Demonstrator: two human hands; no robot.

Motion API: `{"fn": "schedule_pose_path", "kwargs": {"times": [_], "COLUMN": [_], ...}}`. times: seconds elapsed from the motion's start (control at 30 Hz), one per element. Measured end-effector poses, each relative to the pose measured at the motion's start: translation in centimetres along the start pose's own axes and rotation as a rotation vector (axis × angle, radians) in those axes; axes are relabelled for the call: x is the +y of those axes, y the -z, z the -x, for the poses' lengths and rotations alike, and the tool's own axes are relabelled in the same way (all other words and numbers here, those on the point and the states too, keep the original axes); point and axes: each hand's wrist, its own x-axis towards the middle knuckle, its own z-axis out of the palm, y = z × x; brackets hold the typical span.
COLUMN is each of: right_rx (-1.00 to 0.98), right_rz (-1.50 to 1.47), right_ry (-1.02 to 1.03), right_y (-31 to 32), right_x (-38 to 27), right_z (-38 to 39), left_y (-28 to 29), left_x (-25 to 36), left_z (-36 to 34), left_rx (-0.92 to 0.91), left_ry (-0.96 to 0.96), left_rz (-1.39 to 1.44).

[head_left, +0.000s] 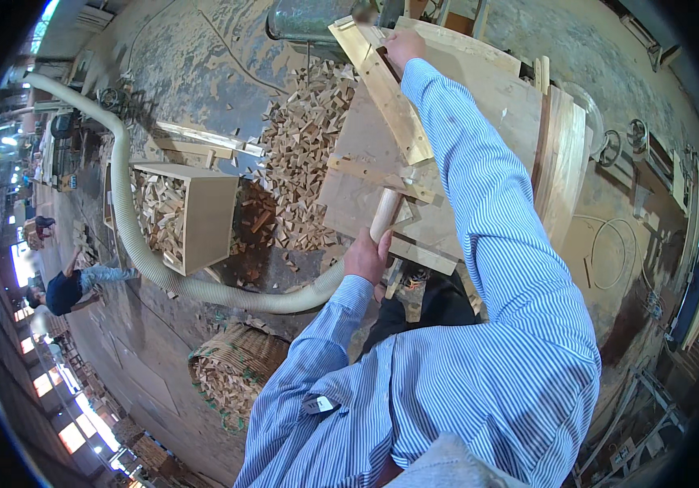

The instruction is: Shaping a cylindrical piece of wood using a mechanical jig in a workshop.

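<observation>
The person's left hand (368,259) is closed round the near end of a wooden rod (385,215), at the worktop's (349,175) near edge. Right hand (405,49) at the long plank's (391,106) far end — grip cannot be told (palm hidden). Best handling, probably — rod steady, plank flat.

On the table (471,77), a yellowish wooden bar (390,98) lies toward its far left corner. On the floor (134,346), to the left of this table, there are a heap of wood offcuts (305,154), a pale box (211,224) and a wicker basket (264,348).
</observation>
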Motion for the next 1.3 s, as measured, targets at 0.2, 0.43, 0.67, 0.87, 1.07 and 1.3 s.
{"fn": "schedule_pose_path", "kwargs": {"times": [0.2,0.43,0.67,0.87,1.07,1.3], "right_rx": [-0.022,-0.005,-0.242,-0.106,-0.114,0.445], "right_rz": [0.097,0.148,0.029,0.028,-0.419,-1.078], "right_ry": [0.062,0.081,0.141,0.166,-0.114,-0.390], "right_y": [0.3,1.8,4.0,3.1,4.4,14.6], "right_x": [0.1,1.9,3.5,1.2,0.5,7.1], "right_z": [-2.1,-3.2,1.6,6.0,12.7,21.2], "left_y": [0.0,-0.5,0.1,-0.3,1.3,1.8], "left_x": [1.5,2.7,1.1,-0.4,-3.5,-4.9], "left_z": [-2.2,-3.0,-1.5,0.7,3.8,6.9], "left_rx": [-0.006,0.018,0.041,0.049,0.008,-0.052], "left_ry": [0.018,-0.015,-0.002,0.079,0.037,0.019], "left_rz": [0.031,0.000,-0.031,0.138,0.158,0.139]}}
